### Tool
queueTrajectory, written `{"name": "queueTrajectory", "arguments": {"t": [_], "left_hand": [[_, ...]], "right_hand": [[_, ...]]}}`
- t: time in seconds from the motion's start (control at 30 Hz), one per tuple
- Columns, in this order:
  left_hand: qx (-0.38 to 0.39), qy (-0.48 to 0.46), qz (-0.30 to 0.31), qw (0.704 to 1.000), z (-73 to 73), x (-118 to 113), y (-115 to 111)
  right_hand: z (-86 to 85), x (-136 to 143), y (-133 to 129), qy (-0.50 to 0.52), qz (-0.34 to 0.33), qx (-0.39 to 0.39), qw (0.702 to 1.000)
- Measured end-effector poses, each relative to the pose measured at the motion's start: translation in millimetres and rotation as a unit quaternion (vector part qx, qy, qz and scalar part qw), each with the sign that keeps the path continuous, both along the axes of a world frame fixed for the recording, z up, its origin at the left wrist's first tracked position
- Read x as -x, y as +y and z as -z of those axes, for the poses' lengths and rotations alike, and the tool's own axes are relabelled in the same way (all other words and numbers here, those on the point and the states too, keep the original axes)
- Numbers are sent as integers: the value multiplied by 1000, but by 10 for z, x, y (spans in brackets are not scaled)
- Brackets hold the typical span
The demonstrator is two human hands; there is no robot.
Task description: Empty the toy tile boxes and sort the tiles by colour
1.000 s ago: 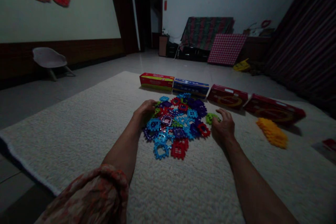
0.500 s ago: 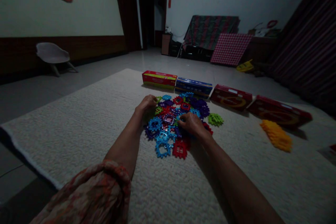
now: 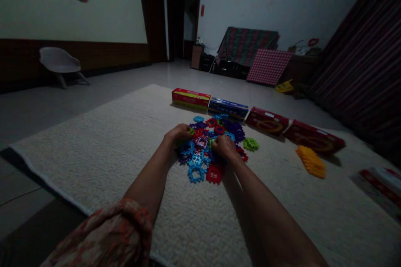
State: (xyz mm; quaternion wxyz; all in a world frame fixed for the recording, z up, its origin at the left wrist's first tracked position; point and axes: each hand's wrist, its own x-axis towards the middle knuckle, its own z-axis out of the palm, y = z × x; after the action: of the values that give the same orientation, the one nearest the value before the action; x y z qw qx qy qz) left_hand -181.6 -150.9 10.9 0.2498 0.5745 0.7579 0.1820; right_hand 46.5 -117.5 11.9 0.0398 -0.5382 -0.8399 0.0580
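Note:
A heap of notched plastic building blocks [image 3: 196, 173] in blue, red, purple and green lies on the pale mat. At its left edge is my left hand [image 3: 180, 132], the fingers closed on a green block [image 3: 191, 132]. My right hand [image 3: 224, 147] is over the middle of the heap, fingers bent and pinched on a green block [image 3: 211, 143] that is partly hidden. Close to the right hand are red blocks [image 3: 241, 153]. A small stack of green blocks [image 3: 251, 144] lies apart, right of the heap.
Behind the heap stand a red-yellow box [image 3: 191, 99], a blue box [image 3: 228, 109] and two dark red boxes [image 3: 267, 121] in a row. Orange blocks [image 3: 310, 161] lie at the right on the mat [image 3: 125, 133]. A small chair [image 3: 61, 62] stands at the far left.
My left hand has moved nearer to me along the heap's left edge, to a green block. My right hand stays over the middle. The camera view has turned slightly right and up.

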Motion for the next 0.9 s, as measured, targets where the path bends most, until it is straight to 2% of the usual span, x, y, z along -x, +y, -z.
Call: {"name": "queueTrajectory", "arguments": {"t": [0.13, 0.23, 0.33, 0.43, 0.53, 0.63, 0.8, 0.9], "left_hand": [[-55, 15, 15, 998, 77, -52, -26], [-59, 33, -8, 998, 98, -82, -53], [-47, 14, -42, 998, 33, -119, -92], [-124, 25, -50, 991, -50, -218, -116], [-233, 27, 9, 972, -69, -433, -94], [-289, -4, 80, 954, -29, -723, -48], [-290, -33, 163, 942, 17, -1063, 36], [-283, -31, 181, 941, 10, -1120, 106]], "right_hand": [[47, -143, 44, 87, 18, -77, 993], [53, -247, 68, 143, 32, -111, 983], [50, -325, 46, 207, 41, -106, 972], [60, -372, -23, 311, 53, -88, 945], [95, -390, -96, 386, 66, -53, 918], [155, -387, -123, 437, 104, 25, 893], [216, -384, -129, 483, 145, 146, 851], [171, -414, -179, 485, 107, 150, 855]]}}
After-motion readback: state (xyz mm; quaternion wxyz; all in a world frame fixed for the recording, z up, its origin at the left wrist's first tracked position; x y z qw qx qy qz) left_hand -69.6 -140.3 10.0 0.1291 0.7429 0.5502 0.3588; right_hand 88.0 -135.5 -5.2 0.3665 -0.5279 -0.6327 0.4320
